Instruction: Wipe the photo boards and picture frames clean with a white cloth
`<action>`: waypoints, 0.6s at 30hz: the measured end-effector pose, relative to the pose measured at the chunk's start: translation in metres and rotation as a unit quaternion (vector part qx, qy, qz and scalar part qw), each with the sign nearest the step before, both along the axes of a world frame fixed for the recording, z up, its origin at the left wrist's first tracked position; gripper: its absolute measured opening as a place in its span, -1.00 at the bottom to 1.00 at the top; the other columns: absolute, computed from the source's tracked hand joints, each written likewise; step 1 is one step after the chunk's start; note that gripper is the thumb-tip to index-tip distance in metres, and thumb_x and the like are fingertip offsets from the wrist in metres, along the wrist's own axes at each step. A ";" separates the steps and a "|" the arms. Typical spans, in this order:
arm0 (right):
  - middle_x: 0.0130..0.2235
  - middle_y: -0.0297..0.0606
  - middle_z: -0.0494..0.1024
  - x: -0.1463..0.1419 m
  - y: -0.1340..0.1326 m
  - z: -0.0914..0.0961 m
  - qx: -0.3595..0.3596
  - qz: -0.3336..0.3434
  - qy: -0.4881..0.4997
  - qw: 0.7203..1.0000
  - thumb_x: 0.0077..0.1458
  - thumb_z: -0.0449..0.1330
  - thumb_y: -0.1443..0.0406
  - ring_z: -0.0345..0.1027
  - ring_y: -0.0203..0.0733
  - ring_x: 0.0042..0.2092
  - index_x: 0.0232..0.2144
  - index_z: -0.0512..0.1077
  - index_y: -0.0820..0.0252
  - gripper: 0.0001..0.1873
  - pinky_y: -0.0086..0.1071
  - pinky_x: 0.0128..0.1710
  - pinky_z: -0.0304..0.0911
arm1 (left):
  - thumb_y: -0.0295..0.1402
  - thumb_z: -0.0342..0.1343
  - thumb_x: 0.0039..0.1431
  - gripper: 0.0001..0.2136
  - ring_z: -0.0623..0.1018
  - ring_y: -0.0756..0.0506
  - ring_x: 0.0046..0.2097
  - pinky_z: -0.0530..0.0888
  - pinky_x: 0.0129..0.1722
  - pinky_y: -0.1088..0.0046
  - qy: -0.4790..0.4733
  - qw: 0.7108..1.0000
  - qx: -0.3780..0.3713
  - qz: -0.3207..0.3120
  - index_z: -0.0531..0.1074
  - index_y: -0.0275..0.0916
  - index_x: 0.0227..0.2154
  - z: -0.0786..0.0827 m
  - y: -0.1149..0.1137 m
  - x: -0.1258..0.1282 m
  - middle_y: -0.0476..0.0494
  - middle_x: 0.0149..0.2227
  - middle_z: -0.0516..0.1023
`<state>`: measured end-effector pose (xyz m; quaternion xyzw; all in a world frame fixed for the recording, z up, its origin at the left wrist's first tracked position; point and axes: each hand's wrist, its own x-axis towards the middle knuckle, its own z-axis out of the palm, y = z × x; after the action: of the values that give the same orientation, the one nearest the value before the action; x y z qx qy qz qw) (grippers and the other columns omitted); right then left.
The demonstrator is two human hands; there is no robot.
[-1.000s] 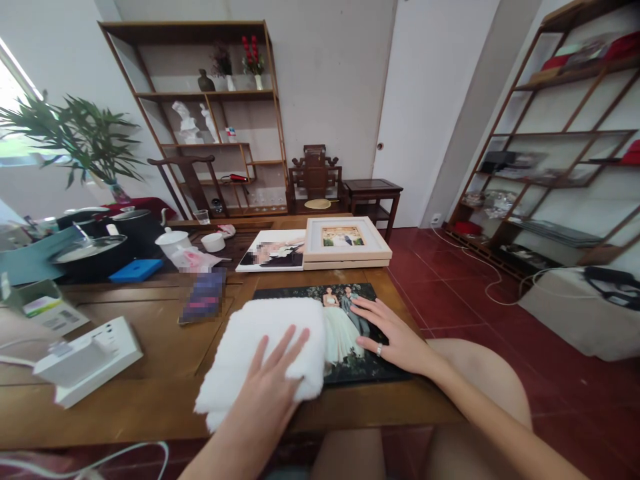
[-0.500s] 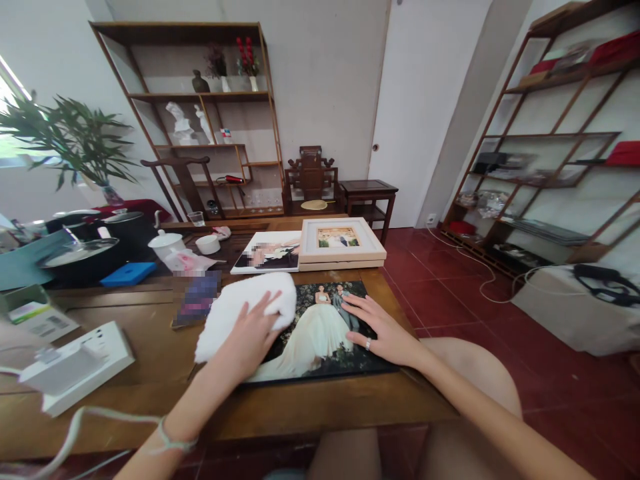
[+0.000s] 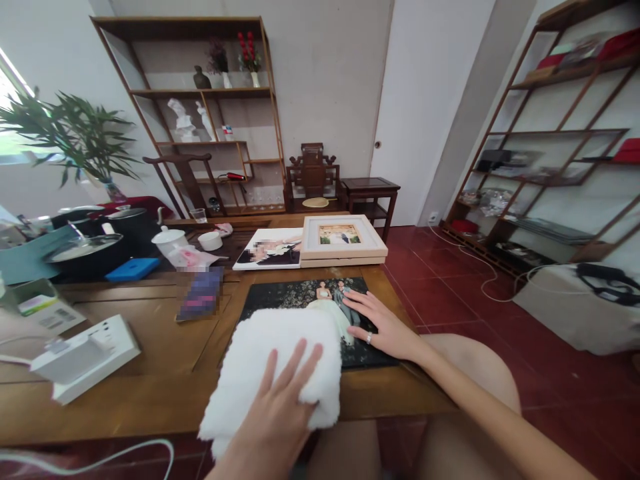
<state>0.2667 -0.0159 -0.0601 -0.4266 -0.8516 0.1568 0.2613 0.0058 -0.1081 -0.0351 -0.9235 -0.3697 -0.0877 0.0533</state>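
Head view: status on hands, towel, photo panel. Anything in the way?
Left hand on white towel. Right hand resting on photo panel, right side. Towel covering panel's near-left part.

Pale grey wall [image 3: 325, 73]; brown open shelf [image 3: 200, 93] against it. Dark wooden chair [image 3: 313, 175], side table [image 3: 370, 185] near white door [image 3: 430, 87]. Second shelf [image 3: 560, 133], right. Red tiled floor [image 3: 460, 307]. Daylight at window [image 3: 11, 90], far left.
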 end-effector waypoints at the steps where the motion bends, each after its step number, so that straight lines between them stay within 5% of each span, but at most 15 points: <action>1: 0.26 -0.19 0.14 0.000 0.000 0.001 -0.002 -0.001 -0.001 1.000 0.15 0.04 0.00 -0.10 -0.10 0.29 0.19 0.15 0.05 -0.40 0.03 0.27 -0.23 | -0.45 0.05 0.09 -0.85 0.06 -0.27 0.28 0.06 0.21 -0.03 -0.006 1.000 -0.001 -0.008 0.53 -0.15 -0.41 -0.001 -0.005 0.000 -0.06 0.29 0.03; 5: 0.26 -0.17 0.14 -0.001 -0.001 0.003 -0.004 -0.001 0.000 1.000 0.15 0.03 -0.01 -0.10 -0.10 0.30 0.18 0.17 0.06 -0.40 0.03 0.27 -0.24 | -0.50 0.03 0.09 -0.82 0.06 -0.25 0.29 0.15 0.18 -0.01 0.020 0.999 -0.036 0.026 0.51 -0.18 -0.33 0.015 -0.001 -0.003 -0.10 0.29 0.05; 11: 0.26 -0.15 0.14 0.000 0.000 0.003 -0.001 0.003 -0.002 1.000 0.16 0.02 -0.01 -0.10 -0.11 0.30 0.18 0.18 0.10 -0.40 0.01 0.28 -0.26 | -0.50 -0.14 0.25 -0.73 0.04 -0.30 0.29 0.19 0.10 -0.13 0.077 0.985 -0.082 0.129 0.48 -0.28 -0.19 0.042 0.046 -0.018 -0.32 0.25 0.13; 15: 0.26 -0.14 0.15 0.000 0.002 0.001 0.001 0.004 0.003 1.000 0.14 0.03 -0.04 -0.09 -0.06 0.29 0.16 0.20 0.08 -0.38 0.04 0.27 -0.24 | -0.51 -0.13 0.24 -0.71 0.03 -0.32 0.29 0.20 0.08 -0.16 0.085 0.980 -0.067 0.167 0.47 -0.24 -0.14 0.042 0.066 -0.023 -0.32 0.23 0.17; 18: 0.25 -0.15 0.16 0.001 0.004 -0.001 0.005 0.006 0.008 1.000 0.13 0.04 -0.04 -0.07 -0.05 0.29 0.16 0.21 0.06 -0.39 0.06 0.26 -0.24 | -0.52 -0.07 0.20 -0.74 0.07 -0.34 0.28 0.18 0.10 -0.17 0.081 0.979 -0.031 0.186 0.50 -0.24 -0.19 0.036 0.055 -0.013 -0.29 0.25 0.13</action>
<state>0.2677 -0.0122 -0.0609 -0.4188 -0.8529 0.1575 0.2690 -0.0075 -0.0531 0.0007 -0.8437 -0.5321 0.0104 0.0700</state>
